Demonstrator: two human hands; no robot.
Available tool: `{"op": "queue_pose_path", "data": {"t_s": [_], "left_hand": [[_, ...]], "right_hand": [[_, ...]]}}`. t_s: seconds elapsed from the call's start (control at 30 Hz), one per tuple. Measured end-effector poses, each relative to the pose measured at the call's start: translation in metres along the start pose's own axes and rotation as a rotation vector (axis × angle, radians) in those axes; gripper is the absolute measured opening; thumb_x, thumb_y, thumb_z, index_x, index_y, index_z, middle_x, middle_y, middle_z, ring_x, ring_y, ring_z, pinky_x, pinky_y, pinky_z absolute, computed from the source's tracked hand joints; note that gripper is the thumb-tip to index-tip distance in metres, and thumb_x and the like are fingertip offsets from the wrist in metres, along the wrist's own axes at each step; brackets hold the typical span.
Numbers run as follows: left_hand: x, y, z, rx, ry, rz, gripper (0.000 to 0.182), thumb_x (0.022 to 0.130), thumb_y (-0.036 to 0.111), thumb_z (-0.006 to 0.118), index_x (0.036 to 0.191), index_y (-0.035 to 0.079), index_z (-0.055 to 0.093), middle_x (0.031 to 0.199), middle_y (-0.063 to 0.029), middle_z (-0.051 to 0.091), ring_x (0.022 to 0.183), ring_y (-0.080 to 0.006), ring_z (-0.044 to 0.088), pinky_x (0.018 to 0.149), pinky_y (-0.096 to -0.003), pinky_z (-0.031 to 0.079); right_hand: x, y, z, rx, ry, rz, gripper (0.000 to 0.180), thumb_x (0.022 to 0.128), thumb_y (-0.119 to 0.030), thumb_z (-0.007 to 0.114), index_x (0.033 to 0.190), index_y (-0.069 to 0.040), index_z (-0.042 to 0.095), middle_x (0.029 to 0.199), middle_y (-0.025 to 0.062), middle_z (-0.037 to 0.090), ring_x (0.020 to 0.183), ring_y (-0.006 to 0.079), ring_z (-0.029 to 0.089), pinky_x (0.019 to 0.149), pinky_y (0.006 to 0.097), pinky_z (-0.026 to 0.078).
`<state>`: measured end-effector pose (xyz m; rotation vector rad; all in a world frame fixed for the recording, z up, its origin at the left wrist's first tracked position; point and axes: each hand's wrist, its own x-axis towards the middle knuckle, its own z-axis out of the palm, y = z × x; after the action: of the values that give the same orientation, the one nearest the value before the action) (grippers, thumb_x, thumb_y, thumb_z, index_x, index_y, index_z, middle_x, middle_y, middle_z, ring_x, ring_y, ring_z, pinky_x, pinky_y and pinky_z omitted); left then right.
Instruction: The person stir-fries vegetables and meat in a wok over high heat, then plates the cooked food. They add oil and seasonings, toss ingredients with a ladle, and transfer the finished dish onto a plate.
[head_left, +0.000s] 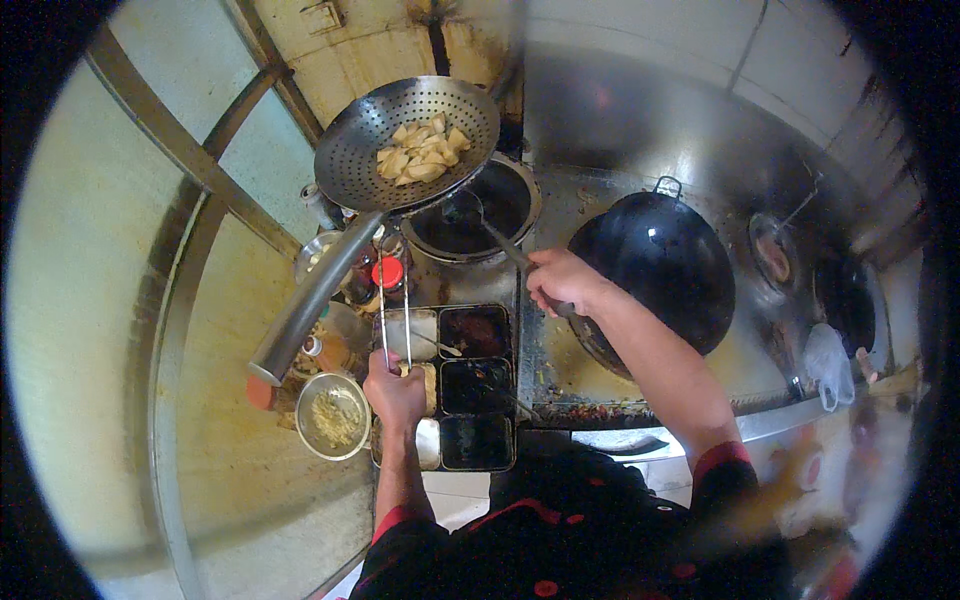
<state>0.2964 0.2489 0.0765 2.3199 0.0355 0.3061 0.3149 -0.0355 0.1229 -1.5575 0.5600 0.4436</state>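
My left hand (395, 390) is closed around a two-rod metal handle (408, 322). The rods run up towards a perforated metal strainer (352, 161); their far end is hidden beneath it. Pale cut chunks of food (424, 154) lie in the strainer, whose thick tubular handle (319, 296) slants down to the left. Its bowl overlaps the left rim of a round pot (534, 202) with dark contents. In my right hand (566, 281) is a ladle (499, 236), its head inside that pot.
Seasoning containers (512, 390) stand below my left hand, some holding spoons. Left of them is a metal bowl (300, 420) of chopped pale food. Bottles and a red-lidded jar (388, 271) crowd behind. A black wok (667, 262) sits on the stove at right, near a plastic bag (829, 367).
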Motion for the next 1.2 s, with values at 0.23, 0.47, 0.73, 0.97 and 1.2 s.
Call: {"op": "queue_pose_path", "data": {"t_s": [0.23,0.47,0.73,0.97,1.2], "left_hand": [[0.0,-0.001,0.001,-0.016,0.011,0.041,0.024,0.06,0.005,0.066,0.077,0.004,0.05,0.054,-0.0063,0.046,0.046,-0.0192,0.045,0.048,-0.0324,0.041],[0.005,0.005,0.004,0.013,-0.018,0.026,0.023,0.059,0.005,0.065,0.078,0.004,0.051,0.055,-0.0086,0.05,0.047,-0.0218,0.05,0.05,-0.0348,0.043],[0.008,-0.005,0.014,-0.036,-0.017,0.067,0.022,0.061,0.007,0.064,0.078,0.003,0.053,0.06,-0.0145,0.055,0.055,-0.0303,0.057,0.056,-0.0388,0.046],[0.006,-0.024,0.028,-0.038,-0.03,0.106,0.023,0.063,0.009,0.064,0.083,0.001,0.055,0.069,-0.0198,0.06,0.067,-0.0375,0.061,0.065,-0.0426,0.048],[-0.043,-0.021,0.05,0.193,-0.098,0.107,0.042,0.064,0.019,0.073,0.096,0.001,0.054,0.087,-0.0215,0.062,0.083,-0.0391,0.061,0.074,-0.0446,0.048]], "right_hand": [[-0.014,-0.002,-0.01,0.6,-0.051,0.062,0.004,0.078,-0.001,0.051,0.074,0.001,0.051,0.056,0.0134,0.051,0.04,0.0214,0.048,0.035,0.0315,0.036],[-0.068,-0.006,-0.022,0.667,-0.05,0.001,0.02,0.079,0.001,0.051,0.1,0.001,0.049,0.067,0.0139,0.053,0.047,0.0164,0.05,0.035,0.0272,0.036],[-0.113,0.016,-0.03,0.885,-0.114,-0.087,0.036,0.081,0.0,0.05,0.116,-0.002,0.045,0.079,0.0188,0.052,0.05,0.0134,0.046,0.036,0.0233,0.034],[-0.208,0.064,-0.043,1.147,-0.197,-0.213,0.033,0.081,-0.002,0.052,0.113,-0.006,0.046,0.081,0.0183,0.053,0.05,0.0144,0.047,0.035,0.0234,0.035],[-0.3,0.167,-0.099,0.8,0.146,-0.402,0.054,0.081,-0.002,0.051,0.132,-0.006,0.035,0.079,0.0167,0.055,0.049,0.0156,0.048,0.035,0.0262,0.036]]}}
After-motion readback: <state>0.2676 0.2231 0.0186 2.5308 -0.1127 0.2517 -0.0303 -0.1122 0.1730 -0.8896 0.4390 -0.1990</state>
